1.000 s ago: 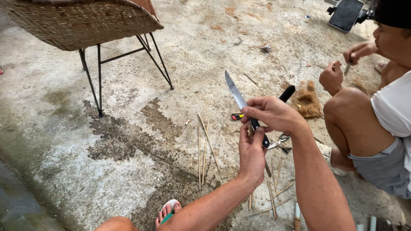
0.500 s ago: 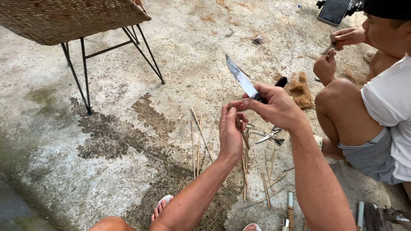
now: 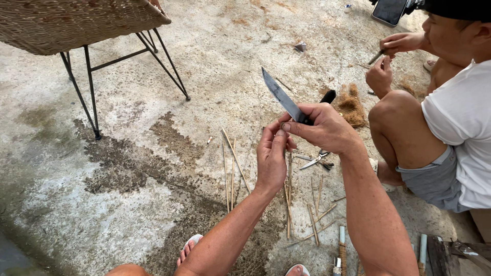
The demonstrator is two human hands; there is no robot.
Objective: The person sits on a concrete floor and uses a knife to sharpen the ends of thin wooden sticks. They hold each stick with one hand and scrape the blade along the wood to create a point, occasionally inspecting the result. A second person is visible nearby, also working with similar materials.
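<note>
My right hand (image 3: 323, 128) grips a knife (image 3: 284, 99) by its black handle, the long grey blade pointing up and to the left. My left hand (image 3: 271, 158) is raised just below it, fingers pinched on a thin bamboo stick (image 3: 289, 204) that hangs down toward the ground. The thumb and fingertips of both hands meet at the base of the blade. Under my hands several thin bamboo sticks (image 3: 231, 168) lie scattered on the concrete floor (image 3: 153, 168).
A woven chair (image 3: 76, 20) on black metal legs stands at the upper left. Another person (image 3: 445, 117) squats at the right, working something in both hands. Scissors (image 3: 316, 160) and a clump of brown fibre (image 3: 351, 105) lie between us. My sandalled feet show at the bottom.
Both my hands have come closer together, the left one rising to the base of the blade. The view has shifted slightly.
</note>
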